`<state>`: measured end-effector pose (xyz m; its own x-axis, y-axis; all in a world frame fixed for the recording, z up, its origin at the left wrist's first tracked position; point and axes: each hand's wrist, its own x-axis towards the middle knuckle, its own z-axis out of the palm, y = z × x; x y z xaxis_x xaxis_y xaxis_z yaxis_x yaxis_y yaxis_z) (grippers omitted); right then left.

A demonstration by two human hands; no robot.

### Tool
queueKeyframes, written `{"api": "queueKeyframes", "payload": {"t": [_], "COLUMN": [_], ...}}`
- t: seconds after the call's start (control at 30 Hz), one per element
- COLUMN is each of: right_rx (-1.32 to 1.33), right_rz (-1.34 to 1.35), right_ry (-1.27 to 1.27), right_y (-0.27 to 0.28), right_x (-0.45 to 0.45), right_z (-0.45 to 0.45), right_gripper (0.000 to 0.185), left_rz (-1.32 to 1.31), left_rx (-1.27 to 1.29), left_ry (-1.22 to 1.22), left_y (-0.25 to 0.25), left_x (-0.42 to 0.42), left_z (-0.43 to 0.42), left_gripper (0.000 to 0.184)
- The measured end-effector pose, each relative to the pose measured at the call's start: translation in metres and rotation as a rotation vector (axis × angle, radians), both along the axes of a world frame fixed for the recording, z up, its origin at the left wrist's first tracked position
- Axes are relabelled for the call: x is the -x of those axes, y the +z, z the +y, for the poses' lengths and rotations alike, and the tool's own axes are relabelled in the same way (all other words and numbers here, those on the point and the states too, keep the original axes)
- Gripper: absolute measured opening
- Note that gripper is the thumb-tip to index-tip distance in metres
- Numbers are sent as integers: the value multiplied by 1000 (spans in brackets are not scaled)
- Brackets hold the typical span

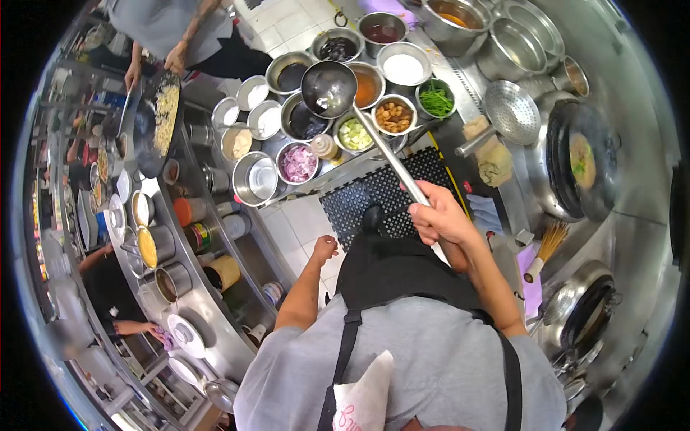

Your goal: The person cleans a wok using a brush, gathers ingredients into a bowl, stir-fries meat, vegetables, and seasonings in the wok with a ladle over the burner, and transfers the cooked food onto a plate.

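Metal ladle (329, 89) near diced-vegetable bowl (356, 150)

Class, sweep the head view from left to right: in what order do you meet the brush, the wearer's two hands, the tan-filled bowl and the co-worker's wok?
Co-worker's wok → tan-filled bowl → left hand → right hand → brush

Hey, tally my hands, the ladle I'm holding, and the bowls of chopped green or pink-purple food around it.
Hands: 2, left hand and right hand
Ladle: 1
Green-food bowls: 2, bright one and pale one
Pink-purple-food bowl: 1
Total: 6
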<state>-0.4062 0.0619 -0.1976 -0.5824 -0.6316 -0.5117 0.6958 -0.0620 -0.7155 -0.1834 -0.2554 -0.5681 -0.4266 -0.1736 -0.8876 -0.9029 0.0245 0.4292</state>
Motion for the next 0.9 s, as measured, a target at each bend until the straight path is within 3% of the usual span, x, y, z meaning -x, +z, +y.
{"api": "queueKeyframes", "payload": {"t": [0.13,0.2,0.27,0.3,0.37,0.57,0.67,0.7,0.77,0.8,0.87,0.9], "right_rx": [304,357,379,348,253,-645,-655,-813,-868,-898,-700,-595], "right_rz": [-218,-193,-134,-77,15,395,355,492,541,564,396,299], "right_ry": [-126,-262,-425,-513,-664,-880,-916,-941,-997,-1025,-1127,-1171], "right_y": [30,50,61,68,72,30,8,-3,-34,-41,-21,-13], "right_x": [-26,-57,-90,-104,-126,-104,-91,-87,-80,-77,-76,-79], "right_z": [97,154,206,231,276,382,427,433,449,457,459,455], "right_gripper": [53,57,59,59,61,47,45,43,42,41,40,40], "left_rz": [102,-153,-207,-229,-182,18,-1,24,80,102,147,140], "left_rx": [-98,-139,-428,-520,-505,-215,-382,-326,-225,-217,-203,-128], "left_ry": [-95,-313,-308,-327,-439,-690,-405,-397,-384,-495,-711,-746], "left_y": [-7,8,-48,-69,-51,96,87,89,94,83,35,43], "left_x": [4,17,12,20,56,145,182,186,191,192,193,191], "left_z": [20,58,84,97,130,194,228,239,266,267,254,257], "left_gripper": [31,52,54,55,52,36,25,24,22,22,20,18]}}
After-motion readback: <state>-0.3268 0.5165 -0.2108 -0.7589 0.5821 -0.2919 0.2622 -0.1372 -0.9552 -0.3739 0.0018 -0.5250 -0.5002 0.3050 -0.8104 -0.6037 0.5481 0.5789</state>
